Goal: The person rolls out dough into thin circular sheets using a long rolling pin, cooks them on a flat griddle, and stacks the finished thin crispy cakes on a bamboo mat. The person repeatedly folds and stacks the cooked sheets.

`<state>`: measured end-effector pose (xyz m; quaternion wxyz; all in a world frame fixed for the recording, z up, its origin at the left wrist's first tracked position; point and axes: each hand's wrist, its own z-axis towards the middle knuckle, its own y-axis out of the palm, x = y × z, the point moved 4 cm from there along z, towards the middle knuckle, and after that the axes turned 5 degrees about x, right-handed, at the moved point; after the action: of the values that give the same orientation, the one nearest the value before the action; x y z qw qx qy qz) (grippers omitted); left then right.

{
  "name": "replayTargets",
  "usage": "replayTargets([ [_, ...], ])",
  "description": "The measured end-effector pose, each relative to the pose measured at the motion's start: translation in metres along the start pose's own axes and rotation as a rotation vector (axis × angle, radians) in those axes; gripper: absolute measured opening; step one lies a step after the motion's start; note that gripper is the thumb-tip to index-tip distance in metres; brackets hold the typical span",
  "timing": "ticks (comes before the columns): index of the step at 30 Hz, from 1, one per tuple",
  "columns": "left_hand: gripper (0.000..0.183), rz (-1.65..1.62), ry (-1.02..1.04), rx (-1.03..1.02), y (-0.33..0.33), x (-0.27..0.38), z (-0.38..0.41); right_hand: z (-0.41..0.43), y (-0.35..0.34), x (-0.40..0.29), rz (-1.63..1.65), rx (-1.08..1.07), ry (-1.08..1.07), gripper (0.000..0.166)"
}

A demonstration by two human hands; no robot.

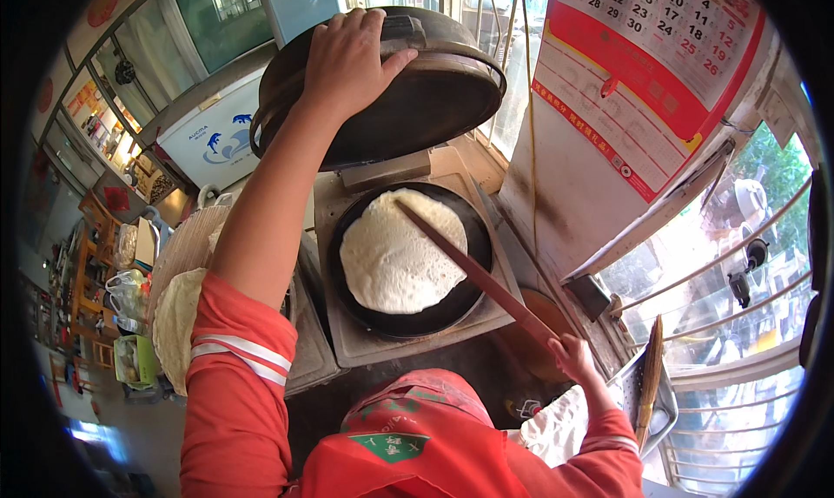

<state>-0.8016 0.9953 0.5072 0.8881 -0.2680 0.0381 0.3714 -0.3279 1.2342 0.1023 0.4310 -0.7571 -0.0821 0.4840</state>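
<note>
My left hand (345, 65) is on the handle at the rim of a large round dark metal lid (404, 114), which is tilted up behind the pan. Below it, a pale, thin round flatbread (401, 263) with small bubbles lies in a black flat round pan (479, 237). My right hand (573, 358), at the lower right, grips one end of a long flat reddish-brown wooden stick (482, 276). The stick slants up to the left across the flatbread. Its tip meets the bread near the far edge; whether it is under or on top I cannot tell.
Left of the pan, more flatbreads (176, 322) lie on a round woven tray (186, 250). A wall calendar (625, 75) hangs at the right. Below the barred window, a brush (651, 381) rests on a metal tray (666, 403). A white chest freezer (212, 133) stands behind at left.
</note>
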Motion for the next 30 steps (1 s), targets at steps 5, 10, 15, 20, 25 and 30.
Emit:
replayTargets([
  [5,0.058,-0.064,0.034,-0.074,-0.038,0.042,-0.04,-0.089,0.03,0.095,0.448,0.241,0.282,0.052],
  [10,0.041,-0.222,0.112,-0.249,-0.063,0.089,-0.113,-0.136,0.065,0.134,0.675,0.305,0.359,0.05],
  [15,0.045,-0.368,0.082,-0.268,-0.079,0.104,-0.142,-0.119,0.099,0.068,0.434,-0.074,0.489,0.051],
  [20,0.04,-0.431,0.026,-0.192,-0.066,0.086,-0.113,-0.078,0.135,-0.005,0.359,-0.259,0.499,0.054],
  [25,0.04,-0.358,0.023,-0.142,-0.063,0.073,-0.095,-0.065,0.177,0.003,0.461,-0.366,0.494,0.056],
  [30,0.039,-0.334,0.022,-0.138,-0.062,0.069,-0.091,-0.075,0.186,0.021,0.54,-0.359,0.606,0.057],
])
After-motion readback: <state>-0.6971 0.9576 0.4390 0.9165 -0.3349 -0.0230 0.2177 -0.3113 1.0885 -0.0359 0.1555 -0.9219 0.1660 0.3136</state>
